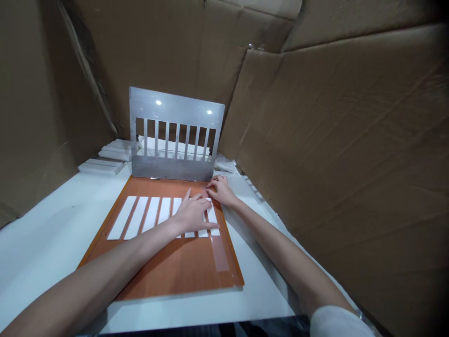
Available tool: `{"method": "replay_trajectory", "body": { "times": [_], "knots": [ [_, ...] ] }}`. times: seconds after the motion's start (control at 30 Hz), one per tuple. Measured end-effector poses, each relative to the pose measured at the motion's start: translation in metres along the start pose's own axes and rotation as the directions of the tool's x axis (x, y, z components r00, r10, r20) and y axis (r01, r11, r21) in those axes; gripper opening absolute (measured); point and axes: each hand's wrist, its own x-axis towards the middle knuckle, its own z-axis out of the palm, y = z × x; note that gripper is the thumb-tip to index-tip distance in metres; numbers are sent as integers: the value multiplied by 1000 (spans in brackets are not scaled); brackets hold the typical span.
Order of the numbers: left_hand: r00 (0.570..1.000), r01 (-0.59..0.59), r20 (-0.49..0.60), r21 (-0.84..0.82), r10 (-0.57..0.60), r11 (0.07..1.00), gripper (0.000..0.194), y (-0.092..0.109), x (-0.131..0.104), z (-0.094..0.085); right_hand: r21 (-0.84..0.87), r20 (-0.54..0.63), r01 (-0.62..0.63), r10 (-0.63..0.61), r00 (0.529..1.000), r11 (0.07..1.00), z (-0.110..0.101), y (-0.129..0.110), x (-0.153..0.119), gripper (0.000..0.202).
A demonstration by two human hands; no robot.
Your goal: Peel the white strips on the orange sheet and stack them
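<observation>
A flat orange board lies on the table and carries a row of white rectangular strips. My left hand rests over the right part of the row, fingers spread, hiding several strips. Along the board's right side runs a clear film strip, which passes by the rightmost white strip. My right hand is at the board's far right corner, fingers bent and pinched at the film's far end. Behind the board a grey plate with a row of slots stands upright along its back edge.
Stacked white strips lie on the white table at the back left. A crumpled clear wrapper lies behind my right hand. Cardboard walls enclose the table at the back and on both sides.
</observation>
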Motion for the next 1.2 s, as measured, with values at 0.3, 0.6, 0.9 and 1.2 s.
{"method": "replay_trajectory", "body": {
  "times": [0.3, 0.6, 0.9, 1.2],
  "knots": [
    [1000, 8, 24, 21, -8, 1000, 63, 3, -3, -2, 81, -1, -6, 6, 1000, 997, -2, -7, 1, 11],
    [995, 24, -100, 70, -17, 997, 57, 4, -6, -2, 284, 16, -61, 59, 998, 957, -21, -26, -23, 26],
    [993, 92, -82, 89, -84, 992, 64, 6, -5, 0, 266, -2, 79, -81, 997, 961, -23, -26, -49, 20],
    [981, 187, -60, 49, -184, 981, 71, 2, -3, 4, 220, 45, 256, -272, 961, 941, -23, -23, -70, 24]
  ]
}}
